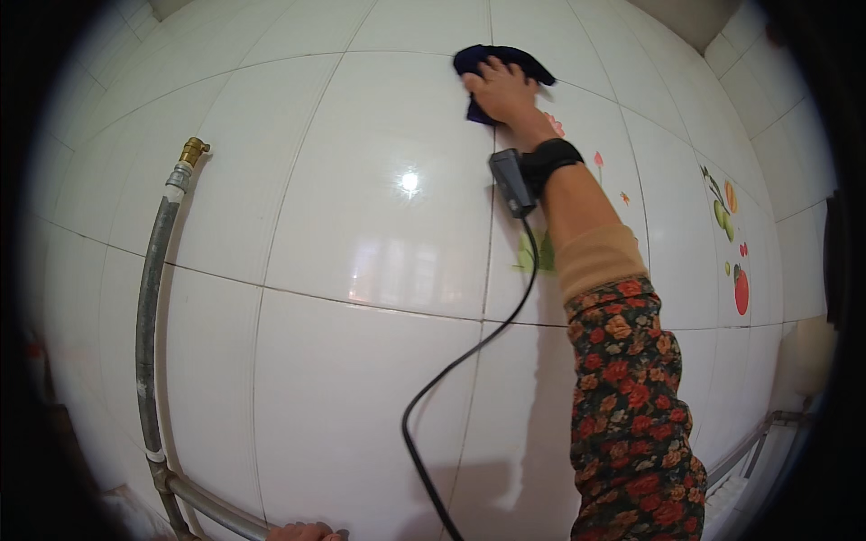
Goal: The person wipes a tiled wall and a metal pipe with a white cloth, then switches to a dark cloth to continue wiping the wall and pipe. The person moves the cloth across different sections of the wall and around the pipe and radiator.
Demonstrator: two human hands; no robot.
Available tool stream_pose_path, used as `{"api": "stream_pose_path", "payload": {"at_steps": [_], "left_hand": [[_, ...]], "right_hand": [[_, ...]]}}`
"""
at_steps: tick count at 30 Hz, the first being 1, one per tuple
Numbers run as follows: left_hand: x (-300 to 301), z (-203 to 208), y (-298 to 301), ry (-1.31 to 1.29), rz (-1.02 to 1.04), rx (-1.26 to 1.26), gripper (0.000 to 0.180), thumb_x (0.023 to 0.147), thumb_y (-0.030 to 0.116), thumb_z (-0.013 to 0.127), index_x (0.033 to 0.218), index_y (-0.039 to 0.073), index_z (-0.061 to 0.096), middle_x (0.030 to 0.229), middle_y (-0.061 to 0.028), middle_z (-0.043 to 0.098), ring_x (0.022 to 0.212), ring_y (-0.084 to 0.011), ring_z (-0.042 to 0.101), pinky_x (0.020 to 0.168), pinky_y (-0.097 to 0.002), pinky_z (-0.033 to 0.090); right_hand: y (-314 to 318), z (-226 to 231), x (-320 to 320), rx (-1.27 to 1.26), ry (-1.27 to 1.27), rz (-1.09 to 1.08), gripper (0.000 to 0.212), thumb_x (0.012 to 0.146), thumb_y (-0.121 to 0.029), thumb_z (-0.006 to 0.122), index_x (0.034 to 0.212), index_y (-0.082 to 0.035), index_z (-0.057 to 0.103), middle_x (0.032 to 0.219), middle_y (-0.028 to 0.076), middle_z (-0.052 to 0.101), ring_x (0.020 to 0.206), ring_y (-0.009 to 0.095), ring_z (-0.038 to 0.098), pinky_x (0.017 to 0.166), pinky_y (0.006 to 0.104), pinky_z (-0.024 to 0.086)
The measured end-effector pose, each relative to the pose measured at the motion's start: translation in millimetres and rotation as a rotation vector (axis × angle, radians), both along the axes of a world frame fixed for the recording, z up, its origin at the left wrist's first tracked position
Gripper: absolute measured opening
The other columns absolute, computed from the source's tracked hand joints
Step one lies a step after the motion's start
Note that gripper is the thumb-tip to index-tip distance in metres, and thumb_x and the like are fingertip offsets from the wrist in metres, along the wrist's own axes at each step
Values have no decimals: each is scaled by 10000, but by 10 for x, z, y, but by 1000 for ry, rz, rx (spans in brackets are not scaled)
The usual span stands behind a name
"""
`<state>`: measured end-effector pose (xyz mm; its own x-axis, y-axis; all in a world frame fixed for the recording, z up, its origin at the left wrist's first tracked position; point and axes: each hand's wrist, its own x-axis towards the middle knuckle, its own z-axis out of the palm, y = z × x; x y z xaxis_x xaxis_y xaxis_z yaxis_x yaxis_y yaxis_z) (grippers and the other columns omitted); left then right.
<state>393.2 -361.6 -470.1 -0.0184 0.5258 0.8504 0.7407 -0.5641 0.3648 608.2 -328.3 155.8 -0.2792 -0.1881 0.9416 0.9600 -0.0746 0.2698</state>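
Observation:
High on the white tiled wall, my right hand holds a dark navy cloth pressed against the tiles. Its fingers are spread over the cloth, which bunches out above and below them. On that wrist sits a black strap with a small dark grey box, and a black cable hangs from it. My left hand shows only in part at the lower edge, its bent fingers over the end of the visible stretch of a grey metal pipe. The rest of that hand is out of view.
An upright grey pipe with a brass valve at its top stands out from the wall on the left. Fruit stickers decorate the tiles on the right. Another pipe runs along the lower right.

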Motion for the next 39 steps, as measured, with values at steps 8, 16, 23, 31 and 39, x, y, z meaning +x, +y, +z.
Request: {"api": "stream_pose_path", "payload": {"at_steps": [8,16,23,31,39], "left_hand": [[283,82,-154,-114,-46,-98,225,920,255,556,810,78,642,757,-165,622,714,-392,586,634,-473,461],[249,146,-149,-38,-15,-169,237,917,279,555,817,81,639,761,-166,632,721,-405,591,647,-487,464],[202,75,-73,78,11,-171,221,913,273,559,924,79,665,813,-180,648,788,-406,610,701,-492,477],[255,-21,-71,39,-63,114,164,815,161,658,695,83,577,615,-73,560,630,-297,518,613,-408,324],[300,-31,-49,85,-4,138,155,828,154,637,705,85,573,647,-89,556,651,-307,504,617,-418,339]], "right_hand": [[141,93,303,-85,-154,-60,599,941,-513,365,1438,-191,452,1562,46,316,1419,334,278,1139,558,207],[-352,-195,1755,38,287,-173,571,951,-540,356,1405,-218,480,1551,76,329,1377,399,333,1087,600,275],[-179,-1210,1287,34,-53,-130,632,957,-535,387,1351,-62,529,1530,90,357,1376,379,317,1080,602,247],[-468,-3617,1205,-272,-400,-91,568,866,-398,616,1294,-32,543,1474,126,393,1318,415,330,1083,604,224],[-372,-2939,1438,-65,-572,-150,458,846,-343,602,1239,-108,608,1433,123,454,1275,395,398,962,548,341]]}}
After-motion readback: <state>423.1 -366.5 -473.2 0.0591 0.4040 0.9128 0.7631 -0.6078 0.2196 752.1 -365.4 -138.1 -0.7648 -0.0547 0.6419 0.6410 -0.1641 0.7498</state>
